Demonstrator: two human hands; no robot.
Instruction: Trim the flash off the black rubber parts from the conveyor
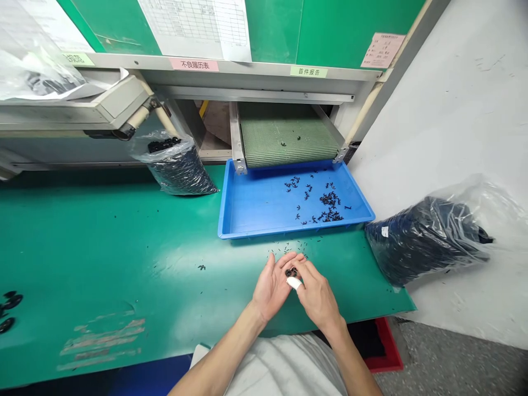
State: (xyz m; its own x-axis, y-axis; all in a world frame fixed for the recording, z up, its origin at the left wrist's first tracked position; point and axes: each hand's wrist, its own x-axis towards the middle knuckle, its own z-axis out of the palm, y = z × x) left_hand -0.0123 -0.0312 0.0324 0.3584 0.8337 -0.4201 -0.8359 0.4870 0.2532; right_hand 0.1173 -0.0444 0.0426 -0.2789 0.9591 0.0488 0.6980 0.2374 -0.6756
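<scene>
My left hand is palm up and cupped near the table's front edge, with several small black ring-like parts resting on its fingers. From the right, my right hand reaches over it, thumb and index finger bent in against those same parts. A white cover wraps the right thumb. Just beyond my fingertips, tiny black slivers lie scattered on the green table. Behind them, a blue tray has many small black branched pieces in it, mostly towards its right side.
A conveyor belt ends over the tray, carrying a couple of black pieces. Plastic bags of black parts stand left and lie right of the tray. Black oval parts sit far left. A red bin is below the table.
</scene>
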